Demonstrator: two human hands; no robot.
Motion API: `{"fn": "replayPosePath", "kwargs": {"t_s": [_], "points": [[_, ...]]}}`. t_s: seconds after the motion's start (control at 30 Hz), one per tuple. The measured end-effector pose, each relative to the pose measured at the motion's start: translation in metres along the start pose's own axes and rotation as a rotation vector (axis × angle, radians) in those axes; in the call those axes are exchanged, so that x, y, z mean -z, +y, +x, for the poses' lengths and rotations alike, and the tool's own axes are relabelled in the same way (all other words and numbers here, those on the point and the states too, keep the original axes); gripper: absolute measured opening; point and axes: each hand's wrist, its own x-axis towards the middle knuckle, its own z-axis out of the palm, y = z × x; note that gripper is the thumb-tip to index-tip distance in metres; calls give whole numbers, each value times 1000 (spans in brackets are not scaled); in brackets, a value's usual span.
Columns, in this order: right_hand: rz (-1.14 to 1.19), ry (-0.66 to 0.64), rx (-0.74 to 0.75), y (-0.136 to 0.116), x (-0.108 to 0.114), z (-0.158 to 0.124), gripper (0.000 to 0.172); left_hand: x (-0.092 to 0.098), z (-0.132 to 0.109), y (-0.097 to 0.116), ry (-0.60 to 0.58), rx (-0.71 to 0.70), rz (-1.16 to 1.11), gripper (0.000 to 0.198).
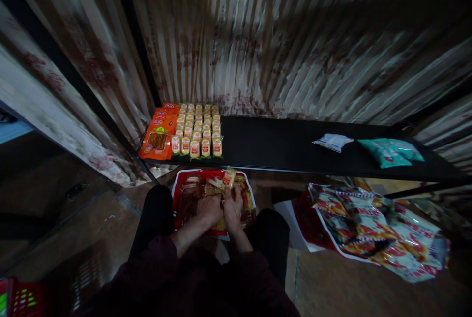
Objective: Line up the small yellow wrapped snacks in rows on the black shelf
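Note:
In my right hand (pixel 233 205) a small yellow wrapped snack cake (pixel 229 178) stands upright, gripped by the fingers above the basket. My left hand (pixel 210 210) is close beside it, over the basket's contents, with its fingers curled; what they hold, if anything, is hidden. Both hands are over a red basket with a white rim (pixel 177 184), set between my knees and filled with wrapped snacks. On the black shelf (pixel 265 142) behind it, several rows of similar wrapped snack cakes (pixel 199 130) stand beside a row of orange snack packets (pixel 158 135).
A white and blue packet (pixel 333 142) and teal packets (pixel 387 152) lie on the shelf's right part. Below them, a second red basket (pixel 313 226) overflows with large snack bags (pixel 379 223). A curtain (pixel 250 51) hangs behind; a red crate (pixel 25 297) stands at lower left.

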Motion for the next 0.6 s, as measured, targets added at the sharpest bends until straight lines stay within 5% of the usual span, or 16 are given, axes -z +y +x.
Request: {"fn": "replayPosePath", "kwargs": {"t_s": [0.13, 0.27, 0.6], "points": [[145, -59, -71, -11, -5, 15, 54, 8, 19, -3, 221, 44, -309, 40], [105, -153, -2, -16, -12, 22, 52, 9, 39, -4, 247, -36, -527, 36], [-96, -207, 45, -19, -7, 23, 50, 0, 49, -4, 315, -39, -490, 30]]}}
